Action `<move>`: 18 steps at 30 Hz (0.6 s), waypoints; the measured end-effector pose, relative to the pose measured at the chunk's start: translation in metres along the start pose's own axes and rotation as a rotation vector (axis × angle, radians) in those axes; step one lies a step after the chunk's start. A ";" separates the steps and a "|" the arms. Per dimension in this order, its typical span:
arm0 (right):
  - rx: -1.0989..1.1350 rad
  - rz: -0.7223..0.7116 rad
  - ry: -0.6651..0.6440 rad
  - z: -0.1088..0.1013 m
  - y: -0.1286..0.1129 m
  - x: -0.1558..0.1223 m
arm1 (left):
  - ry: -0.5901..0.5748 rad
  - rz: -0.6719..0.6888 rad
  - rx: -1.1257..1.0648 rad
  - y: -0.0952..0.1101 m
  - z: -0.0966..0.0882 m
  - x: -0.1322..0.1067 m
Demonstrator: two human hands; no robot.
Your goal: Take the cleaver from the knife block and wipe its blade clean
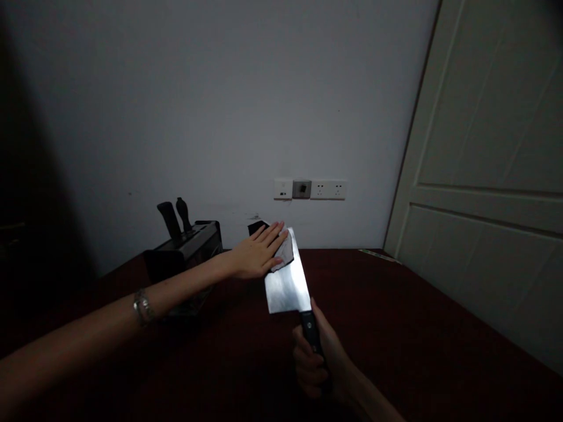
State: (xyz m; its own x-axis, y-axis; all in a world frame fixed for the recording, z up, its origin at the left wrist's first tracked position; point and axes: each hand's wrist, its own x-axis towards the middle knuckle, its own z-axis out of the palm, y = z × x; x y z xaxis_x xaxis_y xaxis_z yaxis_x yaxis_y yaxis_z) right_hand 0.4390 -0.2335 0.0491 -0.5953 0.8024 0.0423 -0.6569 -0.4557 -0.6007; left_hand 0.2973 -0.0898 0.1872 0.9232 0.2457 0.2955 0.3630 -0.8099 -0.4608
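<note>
My right hand (314, 357) is wrapped around the black handle of a cleaver (288, 287), whose broad, shiny blade points up and away from me. Over the upper part of the blade lies a grey cloth with dark edges (287, 252). My left hand (257, 252) rests flat on that cloth, fingers stretched out and palm down, pressing it against the blade. Part of the cloth is hidden under the palm, and a dark corner shows beyond the fingers. A bracelet circles my left wrist.
A dark knife block (204, 237) with two black handles sticking up stands at the left on the dark red table (373, 328). Wall sockets (328, 190) are on the grey wall behind. A pale panelled door (484, 176) is at the right. A thin strip (379, 255) lies near the table's back edge.
</note>
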 end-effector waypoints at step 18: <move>0.045 -0.006 -0.155 -0.009 0.005 0.003 | 0.007 0.080 -0.046 0.043 0.003 0.004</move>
State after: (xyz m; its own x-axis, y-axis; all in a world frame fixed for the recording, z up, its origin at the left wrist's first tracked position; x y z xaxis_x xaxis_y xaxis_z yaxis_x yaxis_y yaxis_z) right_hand 0.4382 -0.2303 0.0393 -0.6531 0.7377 0.1709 -0.6787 -0.4702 -0.5641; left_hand 0.3170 -0.1224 0.1661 0.9481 0.1751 0.2653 0.2813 -0.8506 -0.4441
